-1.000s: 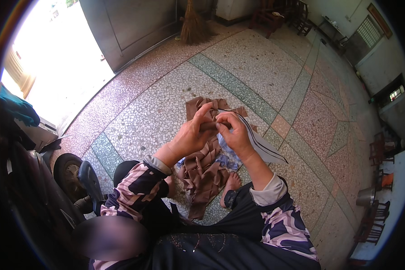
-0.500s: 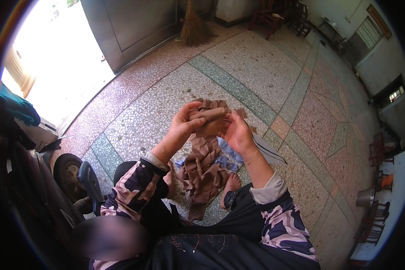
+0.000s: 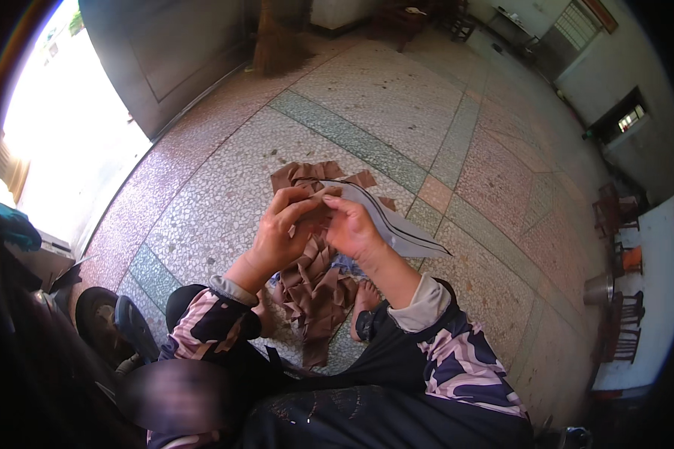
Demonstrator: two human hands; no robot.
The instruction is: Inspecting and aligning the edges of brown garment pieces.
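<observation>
My left hand (image 3: 283,224) and my right hand (image 3: 353,228) are close together over the floor, fingers bent and thumbs pinching. Between their fingertips is a piece of brown cloth (image 3: 323,194), mostly hidden by the fingers. Below the hands, a heap of creased brown cloth pieces (image 3: 314,303) lies between my bare feet. More brown cloth (image 3: 288,176) shows just beyond my fingers. To the right of that, a pale grey pointed piece (image 3: 401,230) with dark stripes extends out from behind my right hand. Some blue cloth (image 3: 346,265) peeks out beside the heap.
Speckled stone floor (image 3: 367,112) with coloured bands surrounds me. A straw broom (image 3: 273,45) leans by the dark door (image 3: 165,52), beside a bright doorway. A wheel (image 3: 97,318) is close on my left. Wooden chairs (image 3: 627,325) and a metal bucket (image 3: 598,289) stand at right.
The folded brown cloth, spread visibly between my hands before, is now mostly covered by my fingers. My hands have come closer together, and more of the striped grey piece shows. The view has shifted right.
</observation>
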